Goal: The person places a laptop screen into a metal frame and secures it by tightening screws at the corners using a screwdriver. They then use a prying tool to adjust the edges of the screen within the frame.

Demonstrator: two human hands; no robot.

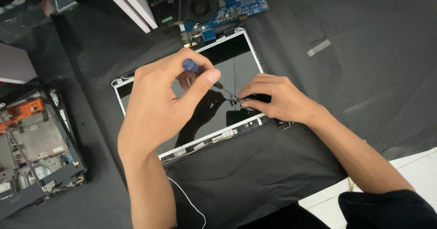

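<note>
A bare laptop screen panel [236, 56] with a white metal rim lies face up on a black cloth. My left hand [159, 101] grips a small screwdriver with a blue handle [191, 65], its shaft slanting down toward the middle of the panel. My right hand [277, 97] rests on the panel's right part, fingertips pinching a small black part with thin wires [234, 99] right where the screwdriver tip meets it. Both hands reflect in the dark glass.
A blue circuit board with a round fan [218, 3] lies beyond the panel. An opened laptop base with orange parts [32, 142] sits at the left edge. White flat pieces [132, 3] lean at the top. A thin white wire [186, 199] trails toward me.
</note>
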